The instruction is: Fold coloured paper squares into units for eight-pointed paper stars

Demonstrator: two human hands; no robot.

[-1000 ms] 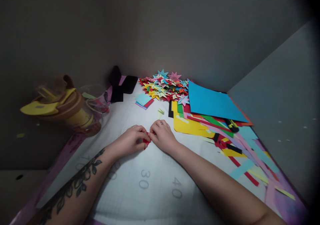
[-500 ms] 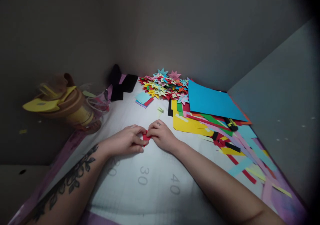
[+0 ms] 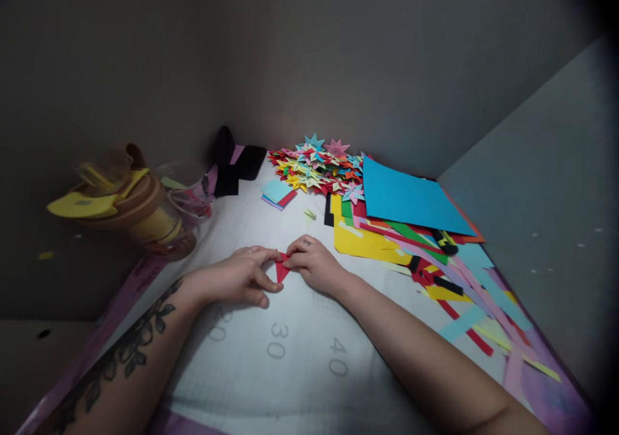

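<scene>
Currently, a small folded piece of red paper (image 3: 281, 271) is held over the white sheet (image 3: 309, 332) that is spread on the tabletop (image 3: 188, 424), its narrow point turned toward six o'clock. With the red paper taken as the clock's centre, its edge at three o'clock is pinched between the fingertips and thumb of the right hand (image 3: 315, 264). At nine o'clock the left hand (image 3: 242, 275) is held spread, its forefinger laid at the paper's upper corner and its thumb set apart, near the lower point; how firmly it is pressed cannot be told.

At twelve o'clock a stack of small paper squares (image 3: 277, 191) is seen, and at one o'clock a pale green folded scrap (image 3: 310, 214), with a pile of paper stars (image 3: 312, 171) heaped beyond it. Toward two o'clock a blue sheet (image 3: 416, 196) is laid over other coloured sheets, the yellow sheet (image 3: 367, 245) being partly covered. Near three o'clock paper strips (image 3: 464, 324) are scattered. Toward ten o'clock a lidded cup (image 3: 157, 225) is placed.
</scene>
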